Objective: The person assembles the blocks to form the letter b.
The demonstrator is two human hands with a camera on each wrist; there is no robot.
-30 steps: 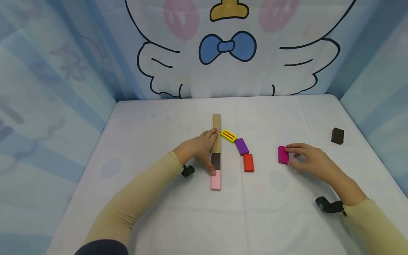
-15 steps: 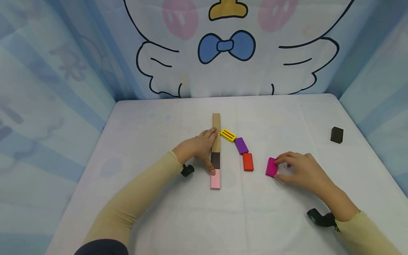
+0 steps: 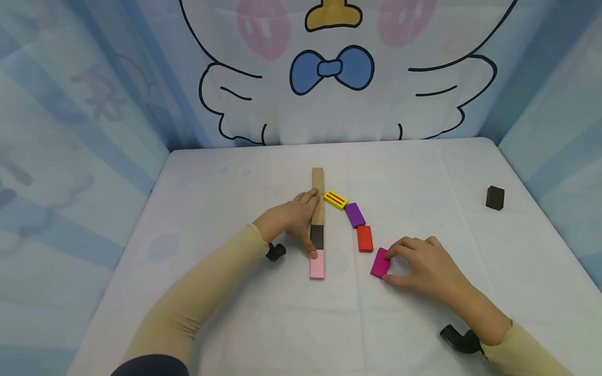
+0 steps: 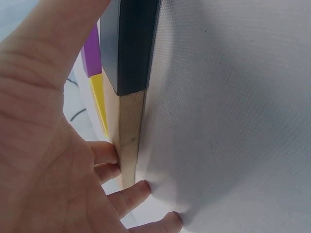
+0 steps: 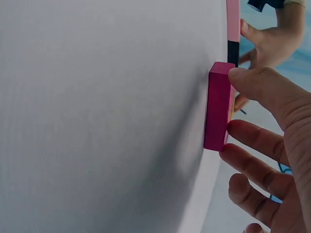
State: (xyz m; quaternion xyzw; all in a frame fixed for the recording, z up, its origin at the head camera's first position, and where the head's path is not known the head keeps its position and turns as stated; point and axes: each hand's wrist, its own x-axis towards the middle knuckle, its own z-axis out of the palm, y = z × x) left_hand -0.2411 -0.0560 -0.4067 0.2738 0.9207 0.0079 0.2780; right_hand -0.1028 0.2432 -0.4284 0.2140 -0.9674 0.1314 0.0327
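Note:
My right hand point(image 3: 430, 269) pinches a magenta block point(image 3: 379, 262) by its right side, thumb near one end and fingers near the other. The block is on or just above the white table, lower right of a red block point(image 3: 365, 239). My left hand point(image 3: 291, 216) lies against a straight row of blocks: plain wood point(image 3: 317, 180), dark grey point(image 3: 317, 237) and pink point(image 3: 317, 266). Its fingers reach the wooden part and its thumb touches the pink block. In the left wrist view, the fingers look extended beside the wood and partly hide the row.
A yellow block with red stripes point(image 3: 335, 200), a purple block point(image 3: 355, 215) and the red block curve away from the row. Apart at the far right sits a dark block point(image 3: 495, 198). Printed curtains point(image 3: 334, 115) enclose the table's back and sides.
My right hand has brought the magenta block leftward and nearer to me, close to the red block, turning it to a slant. The left hand and the row stay put.

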